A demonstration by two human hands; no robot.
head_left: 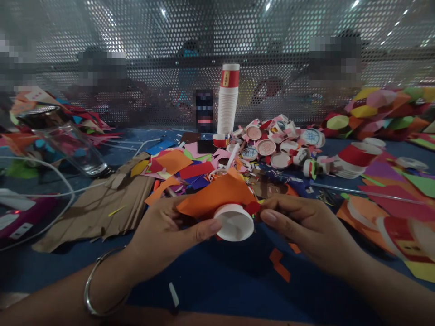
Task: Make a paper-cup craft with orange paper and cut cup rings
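Note:
My left hand (170,228) is closed on a small white paper cup (235,224), its thumb on the rim and the opening tilted toward me. A sheet of orange paper (217,195) spreads over the far side of the cup, partly between the left fingers. At the cup's right edge is a small red piece (252,208). My right hand (299,219) pinches at this red piece with thumb and fingertips; the exact contact is partly hidden. Orange scraps (280,265) lie on the blue table (210,280) below.
A tall stack of paper cups (227,102) stands at the back before a perforated metal screen (152,72). Cut cup pieces (267,147) are heaped right of it. Corrugated cardboard (102,203), a glass bottle (73,145) and white cables (64,174) lie left. More cups (356,159) lie right.

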